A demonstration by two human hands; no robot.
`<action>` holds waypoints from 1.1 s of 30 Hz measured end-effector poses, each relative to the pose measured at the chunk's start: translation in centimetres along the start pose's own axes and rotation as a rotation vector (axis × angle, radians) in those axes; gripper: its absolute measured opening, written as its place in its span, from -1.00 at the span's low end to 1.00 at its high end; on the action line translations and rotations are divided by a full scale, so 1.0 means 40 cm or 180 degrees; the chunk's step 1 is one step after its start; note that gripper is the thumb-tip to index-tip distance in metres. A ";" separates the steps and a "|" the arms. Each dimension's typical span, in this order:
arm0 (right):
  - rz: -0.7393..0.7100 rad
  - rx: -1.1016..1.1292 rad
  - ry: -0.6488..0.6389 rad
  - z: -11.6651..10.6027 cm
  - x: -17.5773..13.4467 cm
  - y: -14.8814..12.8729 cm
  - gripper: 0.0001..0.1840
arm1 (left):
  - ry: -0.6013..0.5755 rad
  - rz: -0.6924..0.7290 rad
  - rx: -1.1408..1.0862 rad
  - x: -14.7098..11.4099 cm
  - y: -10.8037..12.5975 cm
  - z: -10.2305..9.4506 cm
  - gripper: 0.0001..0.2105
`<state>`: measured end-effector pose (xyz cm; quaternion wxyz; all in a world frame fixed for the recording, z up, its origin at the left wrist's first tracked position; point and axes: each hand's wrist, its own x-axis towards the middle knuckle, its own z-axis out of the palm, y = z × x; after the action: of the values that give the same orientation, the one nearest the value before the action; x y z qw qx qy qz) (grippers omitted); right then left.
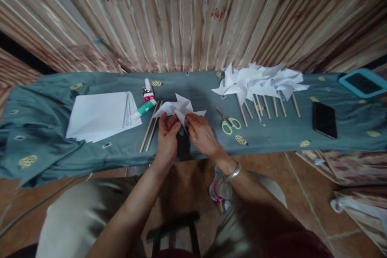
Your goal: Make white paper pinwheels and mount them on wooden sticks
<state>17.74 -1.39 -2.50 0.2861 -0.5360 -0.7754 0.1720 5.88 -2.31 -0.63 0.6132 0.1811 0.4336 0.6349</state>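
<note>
Between my two hands is a white paper pinwheel [180,109], its pointed blades spread above the cloth. My left hand [168,132] has its fingers closed on the lower left side of the paper. With bent fingers my right hand [201,132] grips a folded blade on the lower right. The pinwheel's centre is partly covered by the fingers. Just left of my left hand lie two thin wooden sticks [150,132]. A pair of scissors [227,123] with pale green handles rests to the right of my right hand.
A stack of white paper [96,115] lies at left, with a green and white glue stick [144,109] and a small red and white box [148,93] nearby. Several finished pinwheels [260,82] on sticks overlap at right. Further right are a dark phone [324,119] and a blue-framed tablet [363,83].
</note>
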 end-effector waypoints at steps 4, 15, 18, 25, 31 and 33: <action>0.0135 0.0173 0.0180 -0.007 0.006 0.007 -0.59 | 0.0102 -0.0335 -0.0226 0.010 0.012 -0.004 -0.72; 0.0419 0.0406 0.0561 -0.026 0.020 0.029 -0.79 | 0.0077 -0.1030 -0.0041 0.033 0.047 0.018 -0.86; 0.0493 0.0559 0.0535 -0.029 0.021 0.027 -0.86 | 0.0162 -0.1169 0.0009 0.049 0.057 0.026 -0.86; 0.0018 0.0727 0.0559 -0.064 -0.001 -0.004 -0.86 | 0.0021 -0.1258 -0.0151 0.067 0.079 0.039 -0.82; -0.0451 0.0514 0.0530 -0.090 -0.023 -0.027 -0.82 | -0.0236 -0.1252 -0.0208 0.069 0.090 0.019 -0.79; -0.0520 0.0425 0.0534 -0.092 -0.027 -0.031 -0.81 | -0.0473 -0.1189 -0.0115 0.072 0.086 0.004 -0.83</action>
<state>19.42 -2.98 0.78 0.3980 -0.4634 -0.7766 0.1539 3.34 0.90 1.25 0.7539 0.1328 0.4017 0.5027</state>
